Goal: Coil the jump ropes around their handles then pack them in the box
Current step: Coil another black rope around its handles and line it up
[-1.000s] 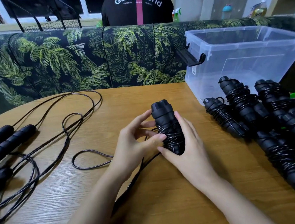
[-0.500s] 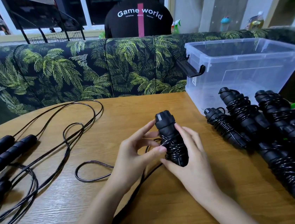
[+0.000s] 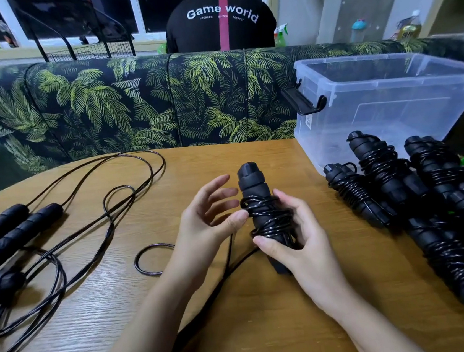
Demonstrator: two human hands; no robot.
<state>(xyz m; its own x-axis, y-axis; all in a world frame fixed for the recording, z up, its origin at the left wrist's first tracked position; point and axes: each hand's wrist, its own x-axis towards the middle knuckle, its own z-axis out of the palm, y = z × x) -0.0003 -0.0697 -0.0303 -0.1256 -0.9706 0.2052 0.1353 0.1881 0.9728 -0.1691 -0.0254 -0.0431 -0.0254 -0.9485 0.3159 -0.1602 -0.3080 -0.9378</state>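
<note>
Coiling cord [image 3: 270,220] on handles [image 3: 255,190] over the bench [image 3: 241,319].
My right hand [image 3: 305,248] grips the handles; my left hand [image 3: 201,225], fingers loose, seems only to thumb the cord. Best I lay turns tight, side by side.

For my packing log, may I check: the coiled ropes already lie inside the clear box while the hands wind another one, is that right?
Not quite: the head view shows the coiled ropes on the table in front of the clear box, not inside it. The right hand and left hand are indeed winding another rope.
</note>
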